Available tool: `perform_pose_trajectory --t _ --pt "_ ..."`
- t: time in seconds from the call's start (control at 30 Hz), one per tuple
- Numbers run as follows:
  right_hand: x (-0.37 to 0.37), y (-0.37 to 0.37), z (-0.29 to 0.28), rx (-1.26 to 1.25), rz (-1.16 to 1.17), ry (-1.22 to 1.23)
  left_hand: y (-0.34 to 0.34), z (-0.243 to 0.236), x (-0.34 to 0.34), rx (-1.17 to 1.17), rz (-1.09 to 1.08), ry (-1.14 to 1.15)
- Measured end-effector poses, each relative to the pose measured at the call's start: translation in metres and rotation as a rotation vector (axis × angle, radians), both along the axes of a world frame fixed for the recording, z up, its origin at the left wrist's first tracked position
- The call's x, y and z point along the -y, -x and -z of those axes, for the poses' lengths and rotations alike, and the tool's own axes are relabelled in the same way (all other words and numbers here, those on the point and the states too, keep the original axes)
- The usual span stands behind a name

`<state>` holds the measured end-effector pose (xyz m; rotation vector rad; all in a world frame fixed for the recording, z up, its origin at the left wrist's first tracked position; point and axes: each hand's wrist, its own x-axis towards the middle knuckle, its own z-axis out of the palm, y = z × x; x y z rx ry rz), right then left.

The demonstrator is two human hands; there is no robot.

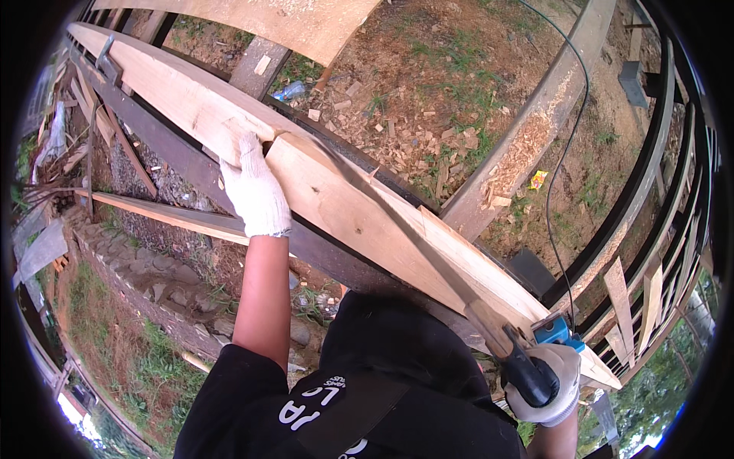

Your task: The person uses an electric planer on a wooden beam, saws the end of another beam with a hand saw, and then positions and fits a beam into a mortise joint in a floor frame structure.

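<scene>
A long pale wooden beam [321,191] runs slantwise from the far left to the near right, with a dark gap cut in its upper edge. My left hand [258,195], in a white knit glove, grips the beam's near edge just beside that gap. In my right hand [562,379], also gloved, is the black handle of a handsaw [428,256]. The saw's long blade lies slantwise over the beam, its tip pointing toward the gap. Close to my right hand, a blue tool [552,330] sits on the beam, partly hidden.
Dark metal rails [336,256] support the beam, and a metal clamp [109,61] sits at its far left. A black cable [585,99] trails down to the blue tool. Wood chips [428,149] litter the ground beyond. A wide board [290,23] lies at the top.
</scene>
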<state>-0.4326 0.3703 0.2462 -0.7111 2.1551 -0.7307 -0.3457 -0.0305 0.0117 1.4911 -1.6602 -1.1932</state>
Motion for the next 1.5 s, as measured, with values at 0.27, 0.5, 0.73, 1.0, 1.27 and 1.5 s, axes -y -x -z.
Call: perform_pose_trajectory --t 0.27,0.5,0.73,1.0,1.27,1.5 --pt "0.082 0.043 0.071 0.195 -0.057 0.061 0.006 0.001 -0.001 -0.146 -0.027 -0.120" --pt "0.014 0.039 0.029 0.166 -0.173 -0.026 0.011 -0.015 -0.008 -0.128 -0.075 -0.131" --pt "0.094 0.045 0.074 0.263 -0.146 -0.063 0.002 0.000 0.000 -0.099 -0.048 -0.133" --pt "0.081 0.039 0.061 0.247 -0.078 -0.070 0.004 -0.007 -0.006 -0.117 -0.015 -0.111" --pt "0.020 0.032 0.032 0.179 0.534 -0.077 0.009 -0.020 -0.001 -0.169 -0.036 -0.065" --pt "0.039 0.046 0.062 -0.148 0.220 0.137 0.010 -0.008 -0.009 -0.030 -0.079 -0.136"
